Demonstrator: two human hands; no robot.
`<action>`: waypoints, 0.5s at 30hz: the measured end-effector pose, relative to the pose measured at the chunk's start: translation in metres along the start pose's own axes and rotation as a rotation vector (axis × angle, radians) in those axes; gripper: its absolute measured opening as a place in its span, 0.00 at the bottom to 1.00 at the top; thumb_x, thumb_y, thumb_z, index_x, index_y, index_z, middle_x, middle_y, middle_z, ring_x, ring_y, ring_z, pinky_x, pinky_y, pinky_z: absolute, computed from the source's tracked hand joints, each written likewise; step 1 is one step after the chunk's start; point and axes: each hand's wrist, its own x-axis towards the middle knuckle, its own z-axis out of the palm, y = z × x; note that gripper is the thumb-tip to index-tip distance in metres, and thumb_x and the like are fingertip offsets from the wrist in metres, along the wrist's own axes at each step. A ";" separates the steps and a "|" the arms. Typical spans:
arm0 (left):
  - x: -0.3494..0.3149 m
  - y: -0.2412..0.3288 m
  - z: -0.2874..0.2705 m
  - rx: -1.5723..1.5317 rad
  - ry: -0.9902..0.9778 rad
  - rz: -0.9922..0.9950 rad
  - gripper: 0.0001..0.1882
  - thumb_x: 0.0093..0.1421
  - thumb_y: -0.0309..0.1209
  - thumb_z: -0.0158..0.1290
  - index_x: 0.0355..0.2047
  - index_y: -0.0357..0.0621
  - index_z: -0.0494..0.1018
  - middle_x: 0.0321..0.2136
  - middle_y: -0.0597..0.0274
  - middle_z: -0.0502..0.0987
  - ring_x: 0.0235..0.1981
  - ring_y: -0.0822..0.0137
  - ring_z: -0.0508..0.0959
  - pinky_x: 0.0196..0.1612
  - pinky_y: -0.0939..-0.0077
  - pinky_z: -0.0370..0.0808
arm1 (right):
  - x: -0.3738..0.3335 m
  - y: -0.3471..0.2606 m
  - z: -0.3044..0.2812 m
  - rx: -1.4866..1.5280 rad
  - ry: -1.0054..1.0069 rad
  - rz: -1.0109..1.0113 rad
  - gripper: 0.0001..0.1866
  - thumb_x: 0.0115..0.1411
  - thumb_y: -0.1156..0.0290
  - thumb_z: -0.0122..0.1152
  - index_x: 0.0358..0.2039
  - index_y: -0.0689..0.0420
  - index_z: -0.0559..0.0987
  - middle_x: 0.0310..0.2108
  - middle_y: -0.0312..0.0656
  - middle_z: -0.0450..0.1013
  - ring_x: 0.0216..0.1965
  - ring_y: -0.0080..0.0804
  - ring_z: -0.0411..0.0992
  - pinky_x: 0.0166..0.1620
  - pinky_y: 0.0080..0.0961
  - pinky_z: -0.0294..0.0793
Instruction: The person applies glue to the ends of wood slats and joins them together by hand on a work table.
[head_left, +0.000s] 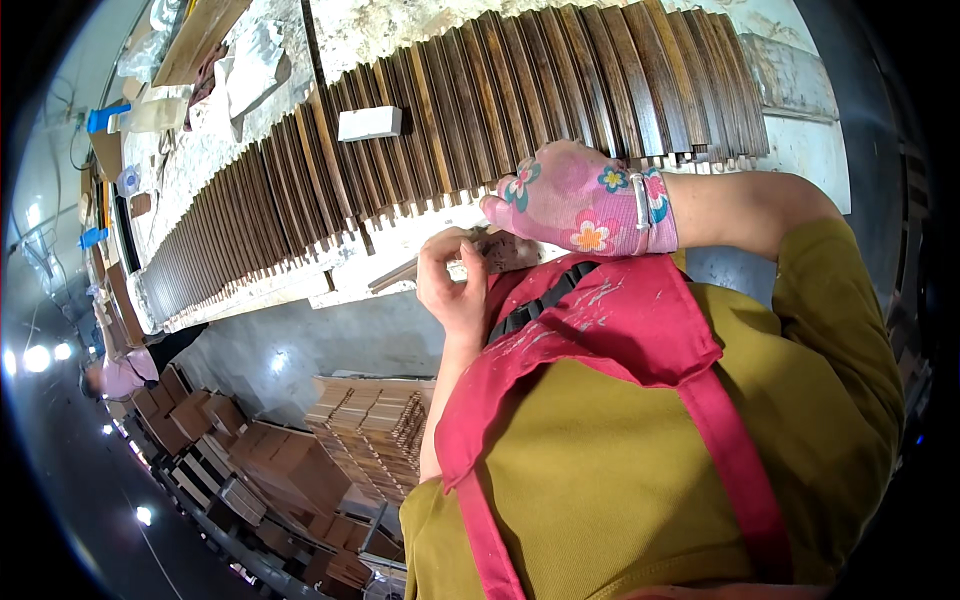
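My left hand (455, 283) is bare, its fingers curled and thumb bent in, closed around the end of a brown wooden piece (512, 252) with dark specks. A thin wooden strip (395, 275) shows at that hand's other side; whether the two are one piece I cannot tell. Just above the brown piece is my right hand (580, 200), in a pink flowered glove, with fingers bent under and mostly hidden. Whatever it grips is out of sight. Beyond both hands, dark brown wooden strips (480, 100) lie side by side in a long row across the table.
A small white block (369, 123) rests on the strips. Crumpled plastic (250, 70) and a clear bottle with a blue top (155, 115) lie at the table's far left. Behind me to the left stand stacked wooden pieces (365, 425) and cartons (285, 465). Another person (130, 370) is farther left.
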 end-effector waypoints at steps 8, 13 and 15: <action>-0.001 -0.002 0.000 -0.021 -0.001 -0.018 0.06 0.59 0.16 0.51 0.36 0.34 0.67 0.36 0.53 0.76 0.36 0.71 0.74 0.43 0.79 0.72 | 0.002 0.002 0.012 0.387 -0.170 0.219 0.08 0.62 0.68 0.50 0.35 0.57 0.74 0.23 0.43 0.73 0.23 0.41 0.75 0.23 0.35 0.74; 0.000 -0.003 0.001 -0.044 0.004 -0.012 0.06 0.59 0.16 0.52 0.35 0.35 0.67 0.36 0.53 0.76 0.36 0.71 0.75 0.44 0.79 0.73 | -0.003 0.004 0.017 0.380 -0.005 0.119 0.08 0.62 0.68 0.49 0.35 0.57 0.74 0.23 0.43 0.72 0.22 0.40 0.74 0.22 0.35 0.73; -0.001 -0.004 0.001 -0.039 0.005 -0.007 0.06 0.59 0.16 0.52 0.35 0.35 0.67 0.36 0.53 0.76 0.36 0.71 0.75 0.44 0.79 0.73 | -0.005 0.005 0.018 0.295 0.139 0.016 0.07 0.61 0.68 0.50 0.36 0.56 0.74 0.22 0.43 0.72 0.21 0.40 0.74 0.21 0.35 0.72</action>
